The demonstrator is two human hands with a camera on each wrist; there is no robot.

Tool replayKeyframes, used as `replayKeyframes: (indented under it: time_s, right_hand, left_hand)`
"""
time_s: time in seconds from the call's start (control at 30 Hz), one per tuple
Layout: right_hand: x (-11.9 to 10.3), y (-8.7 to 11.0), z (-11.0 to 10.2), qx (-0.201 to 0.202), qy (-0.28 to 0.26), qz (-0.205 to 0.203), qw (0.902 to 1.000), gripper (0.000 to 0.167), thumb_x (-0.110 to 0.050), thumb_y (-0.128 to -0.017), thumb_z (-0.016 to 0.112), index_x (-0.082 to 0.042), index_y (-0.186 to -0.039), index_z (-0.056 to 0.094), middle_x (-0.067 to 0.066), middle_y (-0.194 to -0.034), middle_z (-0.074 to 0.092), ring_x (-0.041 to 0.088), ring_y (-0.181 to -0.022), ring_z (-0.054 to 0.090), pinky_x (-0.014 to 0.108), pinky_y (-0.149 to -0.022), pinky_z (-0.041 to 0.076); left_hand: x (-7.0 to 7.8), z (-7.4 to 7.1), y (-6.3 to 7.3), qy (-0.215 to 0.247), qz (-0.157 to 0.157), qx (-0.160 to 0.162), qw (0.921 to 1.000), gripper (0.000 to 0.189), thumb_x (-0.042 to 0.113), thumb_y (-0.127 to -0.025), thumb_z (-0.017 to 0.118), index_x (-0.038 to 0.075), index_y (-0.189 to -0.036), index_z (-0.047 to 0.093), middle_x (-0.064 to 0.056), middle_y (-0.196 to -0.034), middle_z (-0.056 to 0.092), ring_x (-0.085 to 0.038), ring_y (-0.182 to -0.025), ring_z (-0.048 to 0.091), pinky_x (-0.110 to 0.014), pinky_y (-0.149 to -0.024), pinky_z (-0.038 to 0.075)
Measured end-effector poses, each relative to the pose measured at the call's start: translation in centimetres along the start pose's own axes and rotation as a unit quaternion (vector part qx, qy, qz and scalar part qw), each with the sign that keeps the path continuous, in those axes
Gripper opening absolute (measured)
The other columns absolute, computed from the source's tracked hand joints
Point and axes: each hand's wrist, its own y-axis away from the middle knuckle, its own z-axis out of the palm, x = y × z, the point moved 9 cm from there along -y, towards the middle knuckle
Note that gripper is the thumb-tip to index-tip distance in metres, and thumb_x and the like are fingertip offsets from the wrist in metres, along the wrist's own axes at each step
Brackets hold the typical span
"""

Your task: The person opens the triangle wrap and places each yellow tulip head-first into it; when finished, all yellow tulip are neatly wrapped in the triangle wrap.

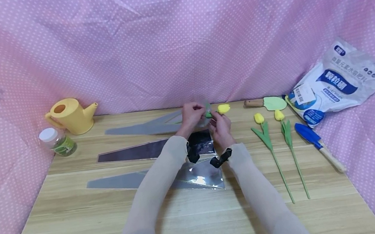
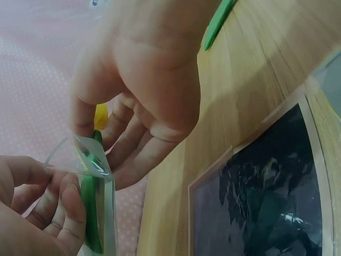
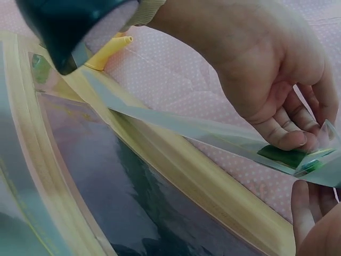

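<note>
At the back of the table my left hand (image 1: 192, 114) pinches the open end of a clear flower sleeve (image 3: 213, 136) with grey panels. My right hand (image 1: 222, 128) holds a yellow artificial tulip (image 1: 223, 108) just beyond the sleeve's mouth, its thumb and fingers round the part below the bloom. Green leaves (image 2: 91, 213) show inside the clear film, between the two hands. Fingers partly hide the bloom in the left wrist view. Nearer me lie a dark sleeve (image 1: 135, 152) and another grey sleeve (image 1: 118, 181), both flat under my forearms.
Two yellow tulips (image 1: 271, 149) (image 1: 289, 135) lie on the right, beside a blue shovel (image 1: 307, 133), a green trowel (image 1: 275, 103) and a white printed bag (image 1: 337, 79). At left stand a yellow watering can (image 1: 75, 117) and a white-capped jar (image 1: 62, 144). A pink dotted cloth (image 1: 179, 47) hangs behind.
</note>
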Motion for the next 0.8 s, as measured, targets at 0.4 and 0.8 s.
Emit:
replayKeyframes:
  time_s: [0.4,0.8]
  right_hand:
    - [-0.6,-0.2,-0.3,0.026,-0.01,-0.042,0.9987,0.012,-0.006,-0.093,0.065,-0.012,-0.087,0.057,-0.006,-0.075,0.063,0.003,-0.065,0.062,0.015,-0.058,0.052]
    - [-0.9,-0.2,-1.0,0.031,-0.011,-0.026,0.9991,0.008,-0.005,-0.093,0.064,-0.009,-0.097,0.059,-0.002,-0.092,0.066,0.005,-0.082,0.064,0.016,-0.075,0.057]
  left_hand:
    - [-0.2,-2.1,-0.5,0.049,0.006,-0.013,0.9987,0.032,0.02,-0.097,0.065,-0.012,-0.102,0.069,-0.002,-0.067,0.062,-0.009,-0.055,0.058,-0.019,-0.053,0.05]
    - [-0.9,-5.7,-1.6,-0.133,0.086,-0.08,0.9842,0.059,0.027,-0.092,0.069,-0.001,-0.14,0.051,-0.023,-0.142,0.054,-0.037,-0.133,0.05,-0.048,-0.115,0.041]
